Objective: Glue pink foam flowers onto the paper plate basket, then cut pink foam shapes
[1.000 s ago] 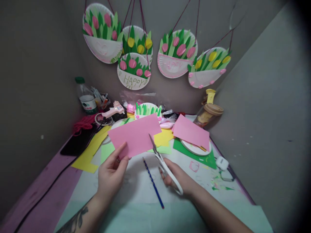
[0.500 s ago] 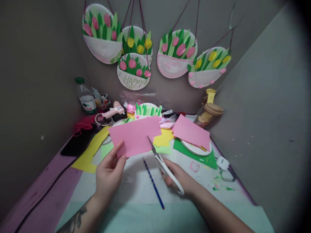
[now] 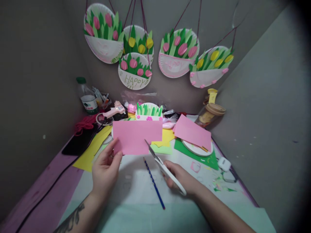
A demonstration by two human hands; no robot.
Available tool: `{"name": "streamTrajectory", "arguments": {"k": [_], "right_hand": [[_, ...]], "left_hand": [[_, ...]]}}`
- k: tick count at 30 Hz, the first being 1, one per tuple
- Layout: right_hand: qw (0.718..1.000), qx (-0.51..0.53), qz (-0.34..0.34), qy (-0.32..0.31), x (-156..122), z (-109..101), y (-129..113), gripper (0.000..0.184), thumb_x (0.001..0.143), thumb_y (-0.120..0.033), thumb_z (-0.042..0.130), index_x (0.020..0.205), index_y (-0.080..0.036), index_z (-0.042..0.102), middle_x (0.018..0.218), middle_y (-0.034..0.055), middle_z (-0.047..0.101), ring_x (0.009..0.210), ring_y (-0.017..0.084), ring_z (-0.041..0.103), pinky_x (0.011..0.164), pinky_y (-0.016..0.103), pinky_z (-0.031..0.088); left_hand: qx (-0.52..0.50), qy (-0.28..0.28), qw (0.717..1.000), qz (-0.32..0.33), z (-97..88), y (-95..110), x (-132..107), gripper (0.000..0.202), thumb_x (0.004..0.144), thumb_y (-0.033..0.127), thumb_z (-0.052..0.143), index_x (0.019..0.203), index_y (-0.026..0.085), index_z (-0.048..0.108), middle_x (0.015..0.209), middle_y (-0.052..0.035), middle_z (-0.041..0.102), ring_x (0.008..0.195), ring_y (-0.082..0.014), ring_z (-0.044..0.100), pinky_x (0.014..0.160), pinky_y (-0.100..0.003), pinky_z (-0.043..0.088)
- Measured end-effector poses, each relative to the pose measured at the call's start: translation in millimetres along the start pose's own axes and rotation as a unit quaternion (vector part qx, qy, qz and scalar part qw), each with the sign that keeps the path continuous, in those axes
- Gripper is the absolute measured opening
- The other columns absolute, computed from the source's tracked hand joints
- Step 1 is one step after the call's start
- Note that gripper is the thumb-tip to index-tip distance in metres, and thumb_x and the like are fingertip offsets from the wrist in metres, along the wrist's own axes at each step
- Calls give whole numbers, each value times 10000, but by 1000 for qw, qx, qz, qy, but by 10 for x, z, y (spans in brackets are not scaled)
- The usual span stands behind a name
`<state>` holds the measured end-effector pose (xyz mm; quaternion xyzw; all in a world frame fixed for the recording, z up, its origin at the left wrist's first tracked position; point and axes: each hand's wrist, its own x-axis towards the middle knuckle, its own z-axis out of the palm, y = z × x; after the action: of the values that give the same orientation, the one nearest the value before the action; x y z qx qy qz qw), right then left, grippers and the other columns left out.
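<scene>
My left hand [image 3: 105, 170] pinches the lower left corner of a pink paper sheet [image 3: 137, 136] and holds it up above the table. My right hand [image 3: 181, 179] grips white-handled scissors [image 3: 165, 168], whose blades point up-left at the sheet's lower right edge. A blue pencil [image 3: 154, 183] lies on the table between my hands.
A second pink sheet [image 3: 193, 132] lies on a paper plate [image 3: 198, 150] over green paper [image 3: 206, 160] to the right. Yellow paper [image 3: 91, 150], red yarn [image 3: 84, 123], a glue gun [image 3: 113, 111] and a bottle [image 3: 87, 100] crowd the back. Paper-plate flower baskets [image 3: 134, 72] hang on the wall.
My left hand has turned the pink sheet from tilted to level and drawn it slightly left. The scissors have shifted a little left with it.
</scene>
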<state>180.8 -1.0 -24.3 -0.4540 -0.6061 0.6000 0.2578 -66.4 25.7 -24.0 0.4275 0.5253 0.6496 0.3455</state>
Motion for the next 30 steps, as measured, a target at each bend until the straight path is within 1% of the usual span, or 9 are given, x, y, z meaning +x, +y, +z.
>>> {"name": "streamTrajectory", "arguments": {"k": [3, 8, 12, 16, 21, 26, 30], "right_hand": [[1000, -5, 5, -3, -1, 5, -4, 383, 645, -465, 707, 714, -215, 424, 651, -23, 489, 577, 115, 432, 492, 238, 339], [1000, 0, 17, -3, -11, 18, -18, 385, 660, -499, 680, 734, -219, 428, 650, -15, 491, 582, 124, 436, 479, 236, 336], [1000, 2, 18, -9, -13, 13, -29, 400, 647, -506, 699, 741, -215, 442, 656, -11, 495, 578, 123, 438, 473, 233, 328], [1000, 8, 24, -18, -12, 8, -40, 412, 630, -502, 720, 742, -210, 452, 643, -19, 502, 573, 118, 444, 476, 229, 331], [1000, 5, 23, -17, -10, 1, -4, 391, 620, -452, 723, 728, -201, 443, 620, -33, 514, 550, 106, 448, 472, 217, 334], [999, 3, 34, -22, -13, -20, 31, 348, 638, -402, 714, 705, -202, 436, 601, -40, 527, 551, 111, 469, 474, 215, 345], [999, 1, 43, -30, -20, -41, 51, 324, 645, -347, 717, 694, -203, 431, 593, -42, 537, 558, 113, 476, 488, 216, 348]], "left_hand": [[-10, 5, 1000, 4, -2, -13, 17, 490, 725, 272, 711, 1204, 217, 621, 1165, -77, 655, 974, -167, 635, 855, -247, 515], [8, 7, 1000, -1, 4, -1, 15, 487, 720, 290, 710, 1195, 224, 624, 1170, -76, 654, 973, -180, 644, 854, -271, 529], [14, 12, 1000, 9, 6, 13, 24, 484, 717, 302, 708, 1187, 220, 626, 1167, -81, 654, 973, -190, 647, 846, -284, 538], [8, 18, 1000, 23, 8, 26, 45, 468, 719, 306, 705, 1170, 205, 632, 1198, -92, 638, 1025, -210, 635, 892, -312, 525], [6, 29, 999, 23, 9, 27, 62, 458, 731, 316, 696, 1167, 194, 626, 1215, -100, 631, 1038, -212, 630, 908, -318, 520], [-11, 32, 999, 23, 3, 32, 86, 451, 731, 294, 701, 1167, 211, 619, 1227, -92, 624, 1060, -205, 622, 901, -297, 524], [-21, 34, 999, 37, 11, 54, 113, 440, 732, 270, 699, 1163, 225, 621, 1222, -83, 627, 1082, -212, 613, 901, -292, 527]]}}
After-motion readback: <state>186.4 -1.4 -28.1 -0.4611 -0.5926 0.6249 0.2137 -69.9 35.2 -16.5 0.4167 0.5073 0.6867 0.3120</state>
